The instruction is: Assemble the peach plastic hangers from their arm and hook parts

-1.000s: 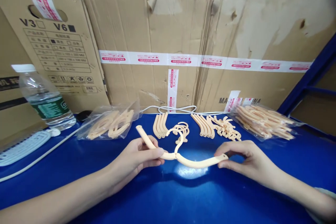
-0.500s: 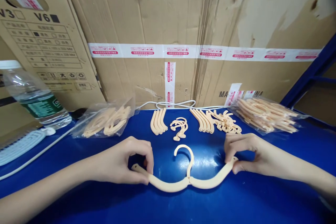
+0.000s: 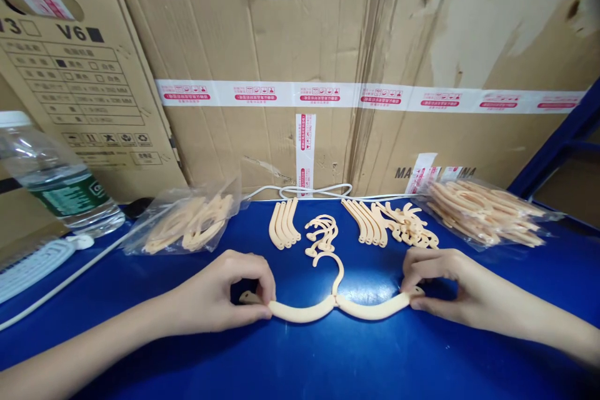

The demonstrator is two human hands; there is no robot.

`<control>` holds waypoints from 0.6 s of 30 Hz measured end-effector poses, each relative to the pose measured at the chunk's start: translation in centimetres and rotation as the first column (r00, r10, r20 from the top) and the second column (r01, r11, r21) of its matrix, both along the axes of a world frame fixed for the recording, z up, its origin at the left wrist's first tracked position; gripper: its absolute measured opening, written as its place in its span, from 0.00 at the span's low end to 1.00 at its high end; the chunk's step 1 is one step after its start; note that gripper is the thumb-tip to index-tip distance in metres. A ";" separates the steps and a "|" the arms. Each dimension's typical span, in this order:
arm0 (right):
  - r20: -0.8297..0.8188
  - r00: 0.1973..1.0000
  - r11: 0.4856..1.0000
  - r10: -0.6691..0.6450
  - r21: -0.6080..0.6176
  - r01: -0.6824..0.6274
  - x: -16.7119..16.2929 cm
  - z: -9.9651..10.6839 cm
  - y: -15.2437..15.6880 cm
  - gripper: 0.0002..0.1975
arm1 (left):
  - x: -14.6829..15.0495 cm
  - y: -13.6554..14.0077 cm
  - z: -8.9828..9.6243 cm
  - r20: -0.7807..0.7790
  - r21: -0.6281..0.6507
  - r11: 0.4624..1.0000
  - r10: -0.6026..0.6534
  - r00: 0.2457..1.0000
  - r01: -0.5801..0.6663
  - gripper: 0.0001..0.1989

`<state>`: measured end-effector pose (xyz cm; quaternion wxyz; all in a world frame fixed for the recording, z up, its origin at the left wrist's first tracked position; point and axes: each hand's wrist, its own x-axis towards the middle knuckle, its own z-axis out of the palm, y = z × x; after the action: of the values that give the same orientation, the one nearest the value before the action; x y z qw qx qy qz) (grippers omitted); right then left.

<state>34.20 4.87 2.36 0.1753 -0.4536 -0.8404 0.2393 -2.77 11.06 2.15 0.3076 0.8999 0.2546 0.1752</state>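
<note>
A cream-coloured clothes hanger [image 3: 304, 314] spans the space between my hands, its two curved arms meeting at a central joint with the hook curling up and away. My left hand [image 3: 225, 294] pinches the left arm near its holed end between thumb and fingers. At the opposite end, my right hand [image 3: 443, 284] grips the right arm the same way. Just beyond the hook lie several loose hooks [image 3: 323, 231]. Loose hanger arms [image 3: 284, 224] form a row on the left, and another row of arms [image 3: 365, 223] lies to the right beside a heap of small hooks [image 3: 407, 225].
Clear bags of hanger parts lie at left [image 3: 190, 222] and right [image 3: 482, 209]. A water bottle [image 3: 65, 194], a pale hairbrush [image 3: 37, 265] and a white cable [image 3: 94, 281] are on the left. Taped cardboard [image 3: 262, 150] stands behind the blue table [image 3: 356, 362].
The hanger's middle has risen in view and its arms look flatter, with the hook now nearer the loose hooks. Both hands keep their hold; the camera view has shifted slightly.
</note>
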 end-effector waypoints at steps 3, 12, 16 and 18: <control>0.028 0.999 0.999 -0.036 0.042 0.035 -0.1 -0.3 0.4 0.08 | 0.0 0.4 -0.6 0.045 0.050 0.997 0.050 0.998 -0.052 0.04; 0.006 0.993 0.986 -0.120 0.121 0.118 -0.2 -1.1 1.1 0.11 | 0.1 0.7 -1.9 0.131 0.306 0.940 0.116 0.984 -0.152 0.06; 0.017 0.990 0.983 -0.138 0.127 0.135 -0.1 -1.3 1.2 0.11 | 0.1 0.7 -2.1 0.112 0.368 0.917 0.117 0.987 -0.150 0.08; 0.007 0.989 0.982 -0.147 0.123 0.145 -0.1 -1.3 1.2 0.11 | 0.1 0.7 -2.2 0.108 0.375 0.915 0.116 0.987 -0.148 0.08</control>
<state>34.08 6.05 1.03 0.2131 -0.5045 -0.8192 0.1704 -2.68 11.77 -0.01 0.1241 0.9151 0.2627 0.2795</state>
